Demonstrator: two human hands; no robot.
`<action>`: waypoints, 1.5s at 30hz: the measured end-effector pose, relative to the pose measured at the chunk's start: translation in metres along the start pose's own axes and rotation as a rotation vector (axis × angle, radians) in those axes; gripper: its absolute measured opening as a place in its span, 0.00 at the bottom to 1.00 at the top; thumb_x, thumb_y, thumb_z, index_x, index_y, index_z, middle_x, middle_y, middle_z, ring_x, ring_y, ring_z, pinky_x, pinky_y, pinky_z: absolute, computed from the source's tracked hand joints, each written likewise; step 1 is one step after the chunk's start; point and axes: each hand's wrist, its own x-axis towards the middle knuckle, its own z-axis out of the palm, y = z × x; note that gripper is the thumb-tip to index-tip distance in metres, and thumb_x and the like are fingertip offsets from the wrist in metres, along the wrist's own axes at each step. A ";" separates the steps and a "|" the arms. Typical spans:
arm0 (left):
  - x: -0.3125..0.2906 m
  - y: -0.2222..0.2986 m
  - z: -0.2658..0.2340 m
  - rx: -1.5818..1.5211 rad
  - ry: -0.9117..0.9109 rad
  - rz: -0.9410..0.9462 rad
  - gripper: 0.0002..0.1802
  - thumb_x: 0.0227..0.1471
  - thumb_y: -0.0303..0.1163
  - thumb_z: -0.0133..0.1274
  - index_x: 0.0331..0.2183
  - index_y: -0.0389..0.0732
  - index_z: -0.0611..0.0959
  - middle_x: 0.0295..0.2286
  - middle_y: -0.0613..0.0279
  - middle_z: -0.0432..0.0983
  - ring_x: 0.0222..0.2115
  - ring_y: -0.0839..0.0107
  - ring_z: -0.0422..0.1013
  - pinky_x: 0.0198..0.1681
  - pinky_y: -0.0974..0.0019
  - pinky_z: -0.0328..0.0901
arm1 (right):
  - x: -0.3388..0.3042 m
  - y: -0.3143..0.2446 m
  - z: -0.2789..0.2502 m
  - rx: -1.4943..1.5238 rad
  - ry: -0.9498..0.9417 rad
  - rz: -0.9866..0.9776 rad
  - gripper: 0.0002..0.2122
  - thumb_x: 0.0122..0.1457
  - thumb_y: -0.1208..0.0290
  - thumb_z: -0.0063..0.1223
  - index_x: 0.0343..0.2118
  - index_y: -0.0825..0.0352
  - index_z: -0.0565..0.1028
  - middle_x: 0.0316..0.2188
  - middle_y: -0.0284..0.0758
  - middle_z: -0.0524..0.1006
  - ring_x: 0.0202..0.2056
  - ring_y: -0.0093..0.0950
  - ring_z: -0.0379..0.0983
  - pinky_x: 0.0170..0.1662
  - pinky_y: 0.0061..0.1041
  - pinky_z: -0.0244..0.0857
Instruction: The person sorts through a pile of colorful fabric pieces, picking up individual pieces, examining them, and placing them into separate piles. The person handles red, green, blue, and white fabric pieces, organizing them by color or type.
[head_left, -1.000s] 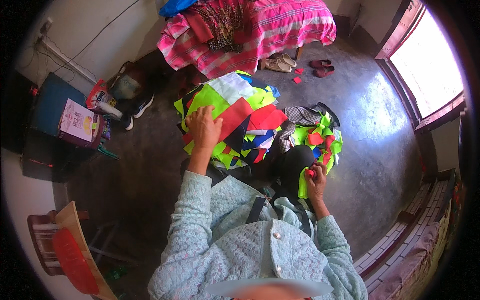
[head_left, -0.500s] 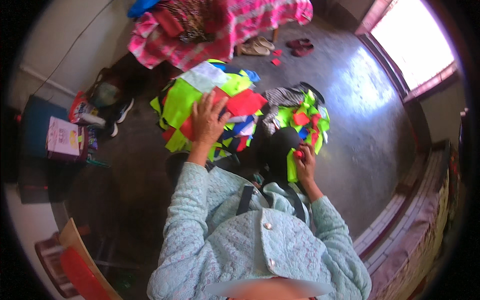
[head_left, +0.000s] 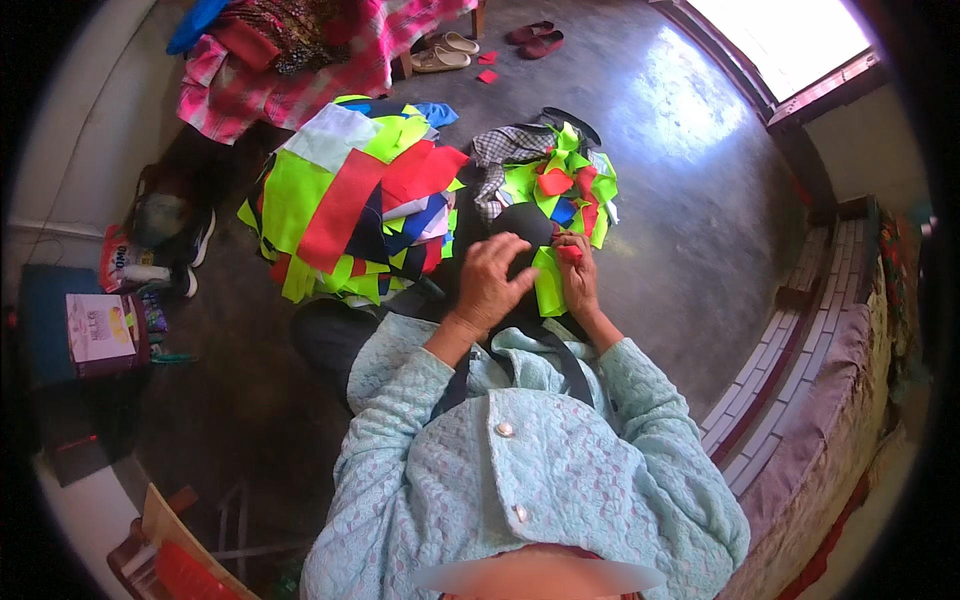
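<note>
My left hand [head_left: 488, 280] is raised over my lap, its fingers curved and apart with nothing in them. Just to its right, my right hand [head_left: 580, 285] is closed on a neon yellow-green cloth piece [head_left: 549, 284] that hangs down beside the fingers. A small red thing [head_left: 569, 254] shows at its fingertips; its kind cannot be made out. In front of me on the left lies a big heap of cloth scraps [head_left: 300, 200] in neon yellow-green, red, dark blue and white. A smaller pile of mixed scraps [head_left: 562, 190] lies to its right, beside a checked cloth [head_left: 508, 147].
A pink checked cover [head_left: 270, 85] hangs at the far left, with beige shoes [head_left: 440, 60] and maroon shoes [head_left: 540, 45] near it. Two small red scraps lie on the grey floor [head_left: 690, 230]. At left stands a box [head_left: 100, 325]; at right, a white-tiled ledge [head_left: 770, 370].
My left hand has lifted off the big heap and come right, close to my right hand. A red strip on the heap is now uncovered. The whole view has shifted.
</note>
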 end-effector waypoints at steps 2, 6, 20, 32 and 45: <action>-0.012 0.013 0.017 0.027 -0.057 0.037 0.26 0.37 0.40 0.66 0.40 0.41 0.79 0.44 0.55 0.73 0.48 0.57 0.68 0.52 0.56 0.61 | -0.001 0.006 -0.001 0.117 0.005 0.022 0.08 0.60 0.68 0.50 0.36 0.67 0.72 0.39 0.36 0.71 0.45 0.32 0.67 0.50 0.27 0.59; -0.019 0.023 0.023 0.182 -0.156 0.070 0.31 0.31 0.43 0.67 0.41 0.43 0.77 0.48 0.55 0.68 0.52 0.57 0.62 0.54 0.55 0.58 | -0.005 0.019 -0.005 0.604 0.085 0.492 0.08 0.62 0.64 0.50 0.37 0.63 0.73 0.35 0.26 0.73 0.38 0.19 0.67 0.45 0.20 0.59; -0.034 -0.015 0.024 -0.414 0.100 -0.375 0.07 0.48 0.26 0.56 0.32 0.36 0.80 0.31 0.55 0.78 0.33 0.62 0.75 0.38 0.65 0.68 | -0.003 0.014 -0.006 0.975 0.335 0.651 0.08 0.60 0.66 0.54 0.38 0.64 0.72 0.35 0.29 0.75 0.37 0.22 0.72 0.45 0.24 0.66; -0.042 -0.041 0.003 -1.097 0.182 -0.681 0.12 0.52 0.33 0.51 0.38 0.38 0.74 0.33 0.68 0.72 0.36 0.79 0.68 0.43 0.74 0.62 | -0.002 0.049 -0.008 0.099 -0.079 0.266 0.07 0.58 0.75 0.50 0.39 0.68 0.71 0.36 0.38 0.70 0.40 0.31 0.67 0.45 0.26 0.60; 0.008 -0.023 -0.118 -1.081 0.348 -0.400 0.08 0.54 0.32 0.48 0.35 0.39 0.74 0.32 0.71 0.69 0.35 0.82 0.64 0.44 0.73 0.59 | -0.011 0.022 0.009 -0.237 0.036 0.092 0.12 0.55 0.76 0.53 0.43 0.68 0.68 0.39 0.42 0.70 0.43 0.39 0.67 0.50 0.33 0.60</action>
